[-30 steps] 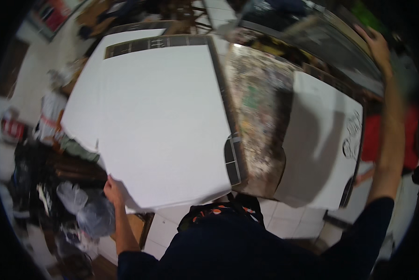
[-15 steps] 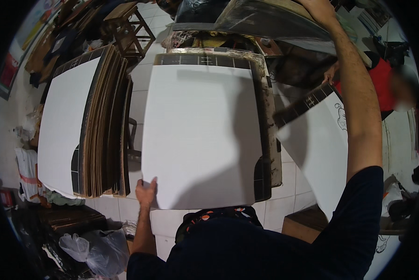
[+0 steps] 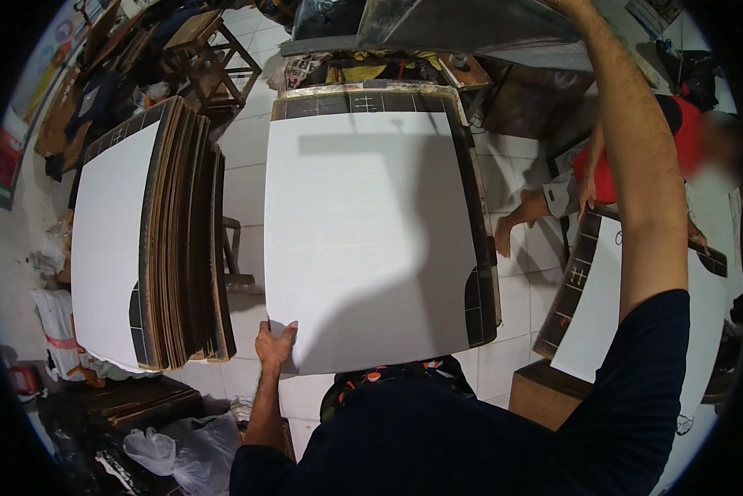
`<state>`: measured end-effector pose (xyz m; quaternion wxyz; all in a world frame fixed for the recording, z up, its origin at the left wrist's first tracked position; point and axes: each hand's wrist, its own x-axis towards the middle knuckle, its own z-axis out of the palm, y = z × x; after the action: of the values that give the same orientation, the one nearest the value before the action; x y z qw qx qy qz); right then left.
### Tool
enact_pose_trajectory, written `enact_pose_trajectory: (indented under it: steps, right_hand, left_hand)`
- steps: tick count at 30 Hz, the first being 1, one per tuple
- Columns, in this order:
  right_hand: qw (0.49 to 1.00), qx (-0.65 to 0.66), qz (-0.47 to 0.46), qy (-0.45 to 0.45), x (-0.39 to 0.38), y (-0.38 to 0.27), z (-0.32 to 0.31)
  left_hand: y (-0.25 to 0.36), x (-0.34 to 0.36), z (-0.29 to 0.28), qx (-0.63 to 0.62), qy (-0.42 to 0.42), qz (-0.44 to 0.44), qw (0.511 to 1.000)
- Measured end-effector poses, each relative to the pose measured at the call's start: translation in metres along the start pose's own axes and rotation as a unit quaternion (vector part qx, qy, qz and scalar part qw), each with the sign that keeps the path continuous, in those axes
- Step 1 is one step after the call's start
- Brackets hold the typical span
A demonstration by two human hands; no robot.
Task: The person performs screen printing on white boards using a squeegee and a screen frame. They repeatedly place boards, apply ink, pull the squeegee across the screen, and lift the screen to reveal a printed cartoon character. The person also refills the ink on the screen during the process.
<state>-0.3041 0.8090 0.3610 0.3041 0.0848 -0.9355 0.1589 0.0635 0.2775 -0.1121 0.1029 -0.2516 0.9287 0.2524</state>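
A white sheet on a dark-edged board (image 3: 355,207) lies flat on the table in front of me, black strips along its far and right edges. My left hand (image 3: 275,345) is closed on the board's near left corner, thumb on top; its other fingers are partly hidden. At the upper right, my right arm reaches far forward. My right hand (image 3: 571,7) is at the top rim of the view, by the edge of a raised dark framed screen (image 3: 470,31); its fingers are mostly cut off. A shadow falls across the white sheet.
On the left stands a stack of similar boards (image 3: 177,248). A co-worker in red (image 3: 676,140) holds another white sheet on a board (image 3: 590,335) at the right. Near me are a brown box (image 3: 541,395) and a plastic bag (image 3: 181,455). A wooden stool (image 3: 214,62) stands at the far left.
The co-worker's board has moved right and toward me, away from the table. My left hand stays at the board's corner. The raised screen and my right hand sit slightly higher in view.
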Motion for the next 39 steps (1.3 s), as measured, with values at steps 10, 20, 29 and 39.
enact_pose_trajectory:
  steps: [10, 20, 29, 39]
  right_hand:
    - [0.998, -0.064, 0.012, -0.008, 0.027, 0.017, 0.007]
    - [1.0, -0.017, -0.018, 0.007, 0.024, 0.016, 0.005]
    - [1.0, -0.005, 0.007, 0.015, 0.037, 0.016, 0.006]
    - [0.981, -0.033, -0.181, 0.054, 0.068, 0.032, 0.02]
  left_hand:
    - [0.02, 0.009, -0.009, 0.017, 0.014, 0.025, 0.999]
    - [-0.008, 0.024, 0.02, -0.007, 0.027, 0.036, 0.999]
    - [0.149, 0.124, 0.034, 0.141, 0.117, 0.191, 0.964]
    - [0.51, 0.317, 0.157, 0.183, 0.046, 0.334, 0.924]
